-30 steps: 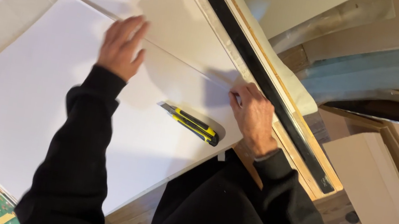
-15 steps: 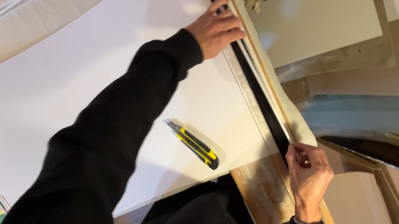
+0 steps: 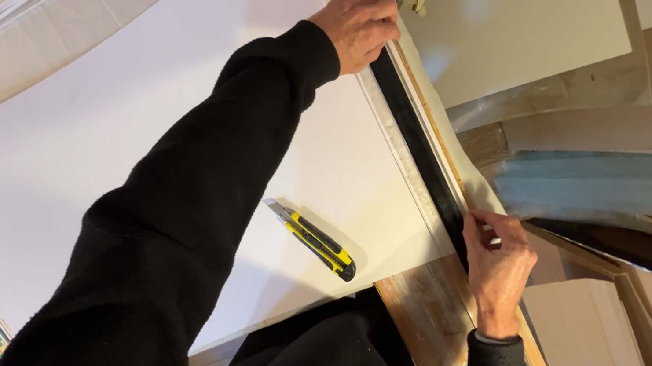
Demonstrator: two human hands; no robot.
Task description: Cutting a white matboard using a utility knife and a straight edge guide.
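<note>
Both hands grip the long black straightedge (image 3: 415, 132) lying along the right edge of the white board (image 3: 83, 140). Left hand (image 3: 361, 24) closes its fingers over the far end; right hand (image 3: 498, 271) pinches the near end, where the board gives way to the wooden bench (image 3: 432, 318). Between the two arms, a yellow-and-black utility knife (image 3: 314, 240) lies untouched on the board, nearer the right hand.

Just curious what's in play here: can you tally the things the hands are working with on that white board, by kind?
Long black straightedge: 1
Yellow-and-black utility knife: 1
Large white board: 1
Hands on the straightedge: 2, left hand and right hand
Total: 5
</note>
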